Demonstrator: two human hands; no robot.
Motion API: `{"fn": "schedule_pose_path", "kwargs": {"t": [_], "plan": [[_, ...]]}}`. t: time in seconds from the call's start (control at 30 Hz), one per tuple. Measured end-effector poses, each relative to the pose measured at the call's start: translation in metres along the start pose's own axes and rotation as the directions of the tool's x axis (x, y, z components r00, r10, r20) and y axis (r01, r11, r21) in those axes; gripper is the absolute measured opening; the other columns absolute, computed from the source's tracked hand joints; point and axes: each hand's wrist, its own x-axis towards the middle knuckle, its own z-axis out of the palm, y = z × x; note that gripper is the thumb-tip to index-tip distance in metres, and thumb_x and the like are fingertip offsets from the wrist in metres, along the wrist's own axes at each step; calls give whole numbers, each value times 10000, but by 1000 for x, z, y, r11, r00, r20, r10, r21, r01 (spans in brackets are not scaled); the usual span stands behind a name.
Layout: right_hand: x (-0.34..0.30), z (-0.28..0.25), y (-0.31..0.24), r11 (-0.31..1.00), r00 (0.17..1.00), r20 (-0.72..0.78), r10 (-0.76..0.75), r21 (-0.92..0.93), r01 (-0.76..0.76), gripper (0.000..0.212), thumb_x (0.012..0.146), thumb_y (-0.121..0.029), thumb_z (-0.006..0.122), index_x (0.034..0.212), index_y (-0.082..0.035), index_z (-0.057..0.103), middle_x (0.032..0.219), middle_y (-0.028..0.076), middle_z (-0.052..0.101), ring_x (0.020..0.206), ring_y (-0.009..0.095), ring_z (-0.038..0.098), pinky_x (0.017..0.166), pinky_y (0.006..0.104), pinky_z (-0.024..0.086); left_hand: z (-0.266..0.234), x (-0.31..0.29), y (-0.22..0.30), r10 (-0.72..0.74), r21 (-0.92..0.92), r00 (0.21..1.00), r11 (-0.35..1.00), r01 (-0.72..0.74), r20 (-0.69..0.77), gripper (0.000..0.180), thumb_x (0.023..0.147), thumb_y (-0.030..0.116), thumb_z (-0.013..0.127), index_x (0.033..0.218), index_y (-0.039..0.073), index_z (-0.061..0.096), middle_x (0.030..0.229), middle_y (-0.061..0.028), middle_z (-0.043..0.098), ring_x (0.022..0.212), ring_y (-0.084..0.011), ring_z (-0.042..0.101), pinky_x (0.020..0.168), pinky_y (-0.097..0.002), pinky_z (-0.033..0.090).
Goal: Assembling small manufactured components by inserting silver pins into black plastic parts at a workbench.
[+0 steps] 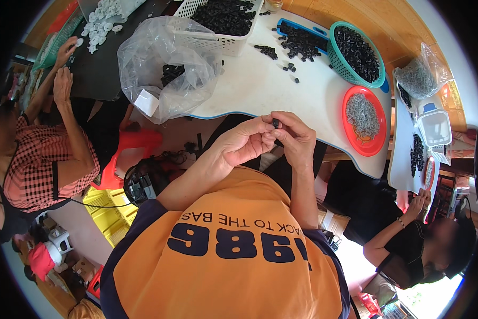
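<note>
In front of my chest, by the near edge of the white table (244, 85), my two hands meet. The fingers of my left hand (248, 141) and my right hand (294, 134) pinch one small black part (275, 123); its exact kind is too small to make out. A red plate (376, 146) with a heap of small grey metal-looking pieces (362, 116) lies to the right. Farther off, similar black parts (302, 43) spill over a blue tray (292, 24).
A clear plastic bag (138, 48) and a white basket (231, 45) of black parts stand at the left. A green basket (334, 56) of black parts sits far right. One person (53, 159) works at the left, another (403, 234) at the right. A red stool (135, 141) stands below left.
</note>
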Motion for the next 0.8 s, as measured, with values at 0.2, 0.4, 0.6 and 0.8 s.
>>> {"fn": "schedule_pose_path", "kwargs": {"t": [0.2,0.4,0.6,0.8], "plan": [[2,-3,-4,993,998,48,-31,-112,36,315,783,44,716,1095,15,688,1024,87,672,824,116,547,727,238,469,1,-1,-9,27,-79,997,996,-34,-78,137,874,-26,630,995,-8,568,915,-81,607,700,-108,539,633,-221,496],[2,-3,-12,961,990,97,-98,-248,119,260,780,-8,721,1037,14,689,976,78,689,798,139,549,693,251,459,6,-6,-16,23,-170,989,984,-48,-147,88,867,-39,615,943,-29,571,886,-103,613,694,-121,556,632,-220,507],[3,-7,-10,963,980,150,-134,-214,165,261,785,-26,722,1041,11,688,977,83,687,797,141,547,698,257,455,11,-10,-21,10,-216,990,976,-41,-143,64,873,-38,602,931,-39,575,886,-101,613,705,-124,566,646,-220,515],[5,-8,-2,993,990,116,-80,-75,89,301,777,-11,730,1073,18,682,1015,72,674,805,130,538,731,252,448,7,-2,-13,68,-43,996,997,-70,-59,118,918,49,627,1002,-27,597,923,-85,628,732,-115,576,659,-217,515]]}}
